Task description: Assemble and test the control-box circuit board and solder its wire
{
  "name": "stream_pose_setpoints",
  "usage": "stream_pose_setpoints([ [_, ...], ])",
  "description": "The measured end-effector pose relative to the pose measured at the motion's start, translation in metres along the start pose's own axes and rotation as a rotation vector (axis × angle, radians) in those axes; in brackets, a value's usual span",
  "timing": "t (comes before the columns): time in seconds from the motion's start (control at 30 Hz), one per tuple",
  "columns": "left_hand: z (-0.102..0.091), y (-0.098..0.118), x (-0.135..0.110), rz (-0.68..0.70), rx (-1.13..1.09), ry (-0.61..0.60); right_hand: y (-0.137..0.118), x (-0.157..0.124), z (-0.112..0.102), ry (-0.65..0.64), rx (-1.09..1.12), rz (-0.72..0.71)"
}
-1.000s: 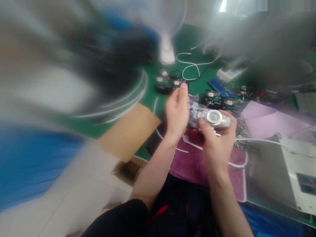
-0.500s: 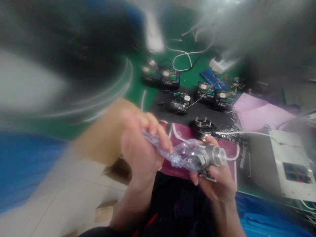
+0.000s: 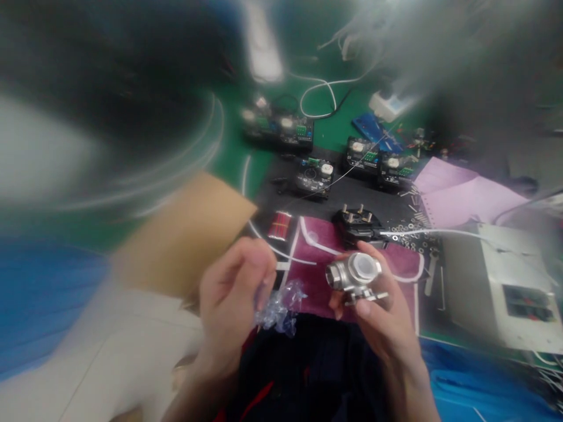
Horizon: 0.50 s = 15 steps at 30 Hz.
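Note:
My right hand (image 3: pixel 387 316) is wrapped round a metal valve body (image 3: pixel 352 272), with a whitish cap on one opening and a flat plate at its underside. To its left, my left hand (image 3: pixel 237 287) is closed on a crumpled clear plastic bag (image 3: pixel 281 308), which hangs from the fingers apart from the valve. Just beyond the valve sits a black round housing (image 3: pixel 358 225) with several upright metal posts and a white cable. A maroon cloth (image 3: pixel 316 293) lies beneath both hands.
Several black circuit modules (image 3: pixel 316 176) stand on the dark mat farther back. Washers and screws (image 3: pixel 407 231) lie scattered beside a pink sheet (image 3: pixel 470 187). A grey-white instrument box (image 3: pixel 484 287) stands at right, cardboard (image 3: pixel 189 234) at left. A wrench (image 3: pixel 431 274) lies near the box.
The plastic bag has come off the valve and moved left with my left hand. My right hand still holds the valve, now bare and turned so its capped opening faces up.

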State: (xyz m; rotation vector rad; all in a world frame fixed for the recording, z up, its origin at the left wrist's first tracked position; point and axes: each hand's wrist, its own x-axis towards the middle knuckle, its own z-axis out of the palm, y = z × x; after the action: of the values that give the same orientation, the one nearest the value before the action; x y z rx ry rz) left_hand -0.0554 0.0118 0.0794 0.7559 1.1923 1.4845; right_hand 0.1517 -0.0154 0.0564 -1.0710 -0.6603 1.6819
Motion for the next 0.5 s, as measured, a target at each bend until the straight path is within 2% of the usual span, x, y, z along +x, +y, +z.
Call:
stream_pose_setpoints([
  [0.1, -0.009, -0.015, -0.006, -0.065, 0.001, -0.012, -0.001, -0.001, -0.003, -0.02, -0.103, 0.071],
  [0.2, -0.018, -0.02, -0.004, 0.032, 0.219, -0.06, -0.003, -0.002, -0.004, -0.018, -0.198, 0.083],
  [0.3, -0.022, -0.019, -0.001, 0.164, 0.54, -0.294, -0.003, -0.002, -0.002, -0.02, -0.315, 0.024],
  [0.4, -0.02, -0.02, -0.001, 0.284, 0.704, -0.522, -0.002, -0.001, 0.0, -0.006, -0.49, -0.055],
  [0.5, -0.018, -0.025, -0.003, 0.357, 0.737, -0.588, 0.001, -0.002, -0.003, 0.03, -0.663, -0.137],
])
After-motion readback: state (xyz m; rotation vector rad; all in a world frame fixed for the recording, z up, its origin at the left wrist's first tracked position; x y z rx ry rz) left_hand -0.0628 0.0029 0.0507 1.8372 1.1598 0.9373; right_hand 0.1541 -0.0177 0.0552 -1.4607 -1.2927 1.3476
